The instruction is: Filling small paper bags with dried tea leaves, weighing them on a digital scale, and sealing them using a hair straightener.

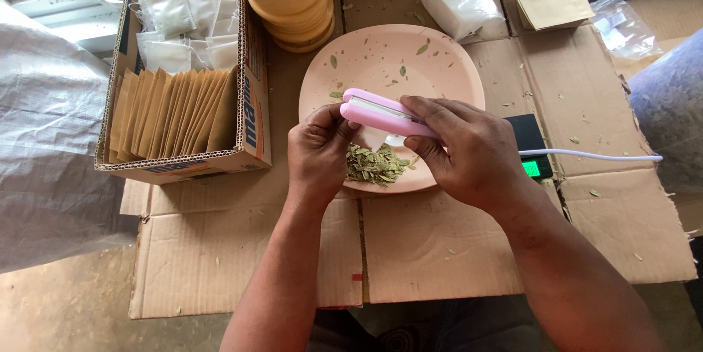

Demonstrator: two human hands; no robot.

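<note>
Flattened cardboard point(439, 249) is covering the surface, with a grey woven sack point(44, 140) bulging in at the left edge, cut off by the frame. A cardboard box point(253, 103) is sitting at the left, holding a row of brown paper packets point(176, 114) standing on edge and, behind them, clear pouches point(183, 19). A wooden mortar point(296, 8) is standing at the top, its upper part cut off. A round pink plate point(439, 74) is lying in the middle, carrying a small heap of dried green leaves point(377, 165) at its near rim. A black scale point(531, 147) is peeking out beside the plate, mostly hidden by the right hand point(469, 151).

That hand is closing firmly around a pink heat sealer point(381, 113), pressing it shut above the leaves, its white cord point(593, 155) trailing right. The left hand point(318, 151) is curling its fingers at the sealer's left end, pinching something too hidden to make out.
</note>
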